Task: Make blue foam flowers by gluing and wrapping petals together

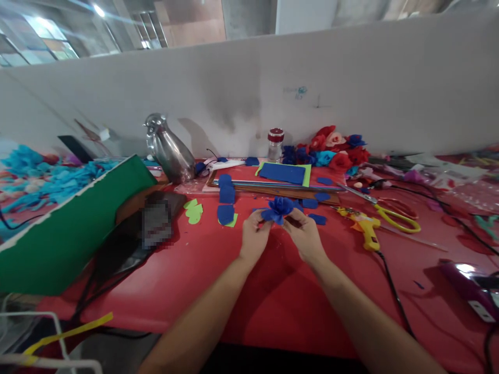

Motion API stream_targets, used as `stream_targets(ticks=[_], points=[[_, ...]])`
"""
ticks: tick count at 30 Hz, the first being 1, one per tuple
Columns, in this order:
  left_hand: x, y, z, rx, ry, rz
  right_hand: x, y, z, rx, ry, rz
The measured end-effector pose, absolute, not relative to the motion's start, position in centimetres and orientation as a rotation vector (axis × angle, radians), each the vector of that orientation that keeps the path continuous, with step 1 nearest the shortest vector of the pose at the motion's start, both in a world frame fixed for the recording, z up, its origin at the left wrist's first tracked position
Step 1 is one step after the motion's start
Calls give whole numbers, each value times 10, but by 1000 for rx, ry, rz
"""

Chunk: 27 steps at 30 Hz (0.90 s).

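Observation:
Between my two hands is a blue crepe-paper flower [279,208], raised over the red table. The fingers of my left hand [255,235] pinch its left side. On the opposite side, my right hand [304,235] grips it near the petals, its fingertips partly hidden. Cut blue paper pieces [226,195] lie in a column to the left, and more blue petals [310,203] are just behind my right hand. Light green paper leaves [193,212] rest farther left.
A yellow glue gun [368,231] and yellow-handled scissors [397,219] lie at right, with cords nearby. A steel jug [171,150], a red-lidded jar [275,145] and a pile of paper roses [339,150] line the back. A green board [78,228] and black bag [125,239] stand left.

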<state>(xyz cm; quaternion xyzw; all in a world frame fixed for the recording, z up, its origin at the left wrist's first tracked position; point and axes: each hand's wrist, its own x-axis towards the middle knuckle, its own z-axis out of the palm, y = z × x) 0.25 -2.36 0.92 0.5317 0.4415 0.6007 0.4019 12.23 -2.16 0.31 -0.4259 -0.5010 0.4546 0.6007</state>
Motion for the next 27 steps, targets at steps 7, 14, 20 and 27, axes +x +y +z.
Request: stream_targets(ticks=[7,14,20,27], points=[[-7,-27,11,1844,1320,1586,121,-25,9,-810,-1043,1160],[-4,-34,13,1929,1314,1681,122,-23,7,-829,-841,1360],[-5,-32,18,1739,1188,1692,120,-23,5,-795,-828,1466],[-7,-29,16,1556,1115,1627,121,-24,4,-825,-971,1402]])
